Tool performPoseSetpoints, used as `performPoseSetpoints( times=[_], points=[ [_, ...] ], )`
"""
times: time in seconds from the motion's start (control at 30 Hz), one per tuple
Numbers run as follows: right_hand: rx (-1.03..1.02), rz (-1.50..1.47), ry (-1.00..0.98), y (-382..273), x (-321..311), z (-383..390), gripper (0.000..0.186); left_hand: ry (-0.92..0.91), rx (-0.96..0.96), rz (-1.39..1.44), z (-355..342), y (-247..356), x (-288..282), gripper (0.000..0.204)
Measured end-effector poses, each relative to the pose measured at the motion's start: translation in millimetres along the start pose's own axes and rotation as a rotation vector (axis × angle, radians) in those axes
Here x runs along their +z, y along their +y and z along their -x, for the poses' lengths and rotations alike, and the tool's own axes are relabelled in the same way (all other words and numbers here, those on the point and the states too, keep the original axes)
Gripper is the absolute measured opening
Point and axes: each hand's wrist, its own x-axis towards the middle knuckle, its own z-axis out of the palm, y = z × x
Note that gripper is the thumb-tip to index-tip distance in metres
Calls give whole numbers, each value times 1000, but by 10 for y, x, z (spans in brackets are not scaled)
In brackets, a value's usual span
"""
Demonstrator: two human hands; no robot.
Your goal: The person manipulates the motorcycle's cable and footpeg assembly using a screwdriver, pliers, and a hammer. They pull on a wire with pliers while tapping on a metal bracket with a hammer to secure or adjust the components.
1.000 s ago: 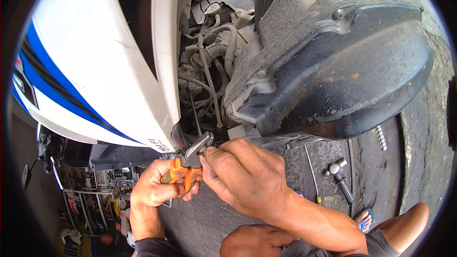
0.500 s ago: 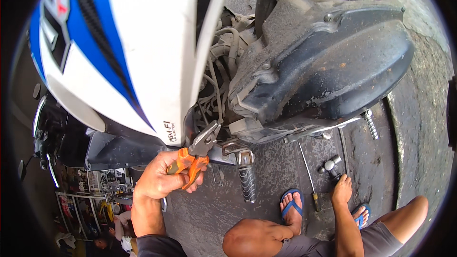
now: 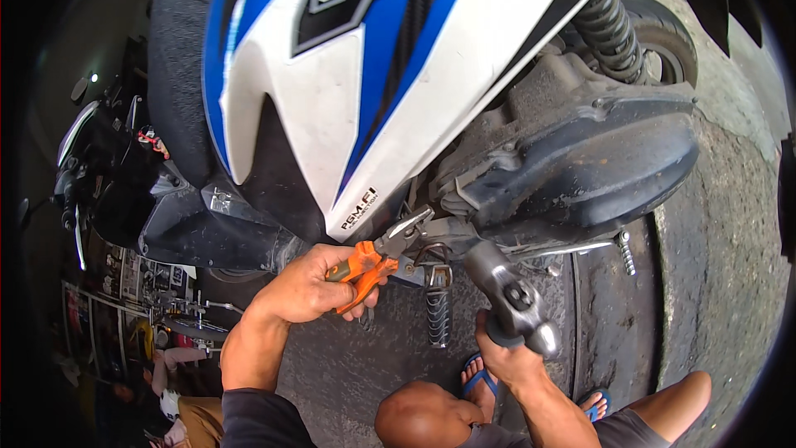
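Observation:
My left hand (image 3: 319, 286) grips orange-handled pliers (image 3: 358, 270) below the lower corner of the white, blue and black body panel (image 3: 390, 99). The pliers' steel head lies over the gap beside the dusty black engine casing (image 3: 580, 166); whether its jaws hold anything I cannot make out. My right hand (image 3: 502, 361) holds a ball-peen hammer (image 3: 518, 307) upright, its head raised toward me below the casing, right of the folding footrest (image 3: 438, 315).
The scooter's handlebar (image 3: 79, 182) is at the left, its rear shock (image 3: 605, 29) and wheel (image 3: 667, 37) at the upper right. Racks of goods (image 3: 124, 290) and another person (image 3: 174, 390) are at the lower left. My bent legs and sandalled feet (image 3: 481, 390) are below, beside a concrete edge (image 3: 721, 265).
My right hand left the pliers, took the hammer from the floor and lifted it. The view has shifted, showing more of the side panel. The pliers remain in my left hand.

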Motion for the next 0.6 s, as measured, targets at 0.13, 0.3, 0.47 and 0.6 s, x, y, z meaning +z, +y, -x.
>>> performPoseSetpoints(
  times=[0.13,0.3,0.47,0.6],
  points=[
    [31,-129,-26,-4,132,-57,31,-44,10,-3,35,-10,-60,44],
    [-201,-66,137,-28,121,-187,19,-113,36,-51,-55,12,0,37],
    [165,-367,303,-341,-130,-160,14,-58,-44,-72,146,111,24,35],
    [-113,110,182,-9,-345,196,14,-55,-34,-41,6,44,255,37]
  ],
)
